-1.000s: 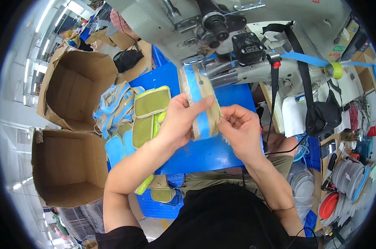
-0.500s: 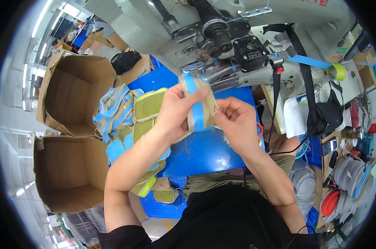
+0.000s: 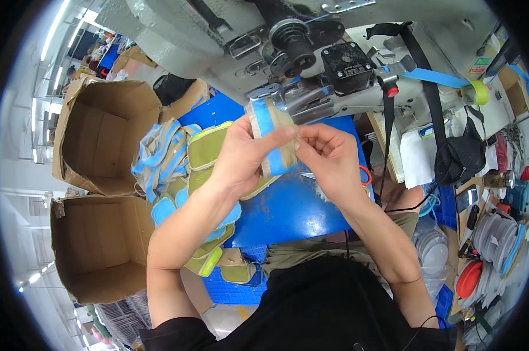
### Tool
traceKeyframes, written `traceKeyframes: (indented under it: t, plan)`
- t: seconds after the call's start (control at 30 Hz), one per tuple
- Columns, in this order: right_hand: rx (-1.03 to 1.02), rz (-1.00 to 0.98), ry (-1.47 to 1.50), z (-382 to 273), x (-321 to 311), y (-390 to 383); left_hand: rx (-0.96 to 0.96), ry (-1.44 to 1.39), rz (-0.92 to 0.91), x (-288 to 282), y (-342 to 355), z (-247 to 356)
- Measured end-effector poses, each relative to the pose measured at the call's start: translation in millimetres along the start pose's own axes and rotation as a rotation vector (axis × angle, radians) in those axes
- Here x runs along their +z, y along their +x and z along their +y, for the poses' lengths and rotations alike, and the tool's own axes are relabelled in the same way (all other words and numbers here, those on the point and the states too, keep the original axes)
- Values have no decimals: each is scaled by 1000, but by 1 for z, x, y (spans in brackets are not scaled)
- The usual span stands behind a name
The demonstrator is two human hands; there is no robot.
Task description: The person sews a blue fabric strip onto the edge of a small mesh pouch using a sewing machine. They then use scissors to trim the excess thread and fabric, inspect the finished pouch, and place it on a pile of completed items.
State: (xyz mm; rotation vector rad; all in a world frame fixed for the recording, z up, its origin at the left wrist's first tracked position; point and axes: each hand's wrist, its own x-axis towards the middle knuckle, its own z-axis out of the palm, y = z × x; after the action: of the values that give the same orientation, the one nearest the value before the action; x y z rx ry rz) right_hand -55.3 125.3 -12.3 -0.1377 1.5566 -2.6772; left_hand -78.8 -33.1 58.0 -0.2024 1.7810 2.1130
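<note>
A beige fabric piece with a bright blue stripe (image 3: 269,126) is held up in front of the sewing machine (image 3: 294,50). My left hand (image 3: 247,153) is closed on it, thumb lying across its front. Its right edge is pinched between the thumb and fingers of my right hand (image 3: 327,157), the two hands nearly touching there. The top end of the fabric is close to the machine's metal guide (image 3: 308,104); contact cannot be made out. Under my left forearm lies a pile of green pouches (image 3: 207,149) with pale edging.
A bundle of blue-and-beige strips (image 3: 162,153) lies left on the blue table (image 3: 276,216). Two cardboard boxes (image 3: 101,245) stand beyond it. Red-handled scissors (image 3: 365,175) lie by my right wrist. Blue tape (image 3: 437,77) runs to a yellow-green roll (image 3: 479,92). Stacked discs (image 3: 492,243) are at far right.
My right hand has shifted slightly up and left along the fabric's edge. My left thumb now reaches over to meet its fingertips. The view has tilted a little.
</note>
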Motion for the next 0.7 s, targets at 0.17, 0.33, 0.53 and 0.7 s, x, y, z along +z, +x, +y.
traceKeyframes:
  t: [0.17, 0.33, 0.53, 0.7]
  plan:
    - [-41, 11, -37, 0, -1, 12, 4, 68, 26, 0, 16, 11]
    - [-116, 82, -146, 2, 4, 12, -3, 42, 38, -3, 17, 15]
    - [-352, 143, -301, 7, 7, 7, 260, 255, 62, -11, -4, -4]
    - [-605, 180, -484, 26, 5, 6, 163, 142, -31, -21, -1, 5]
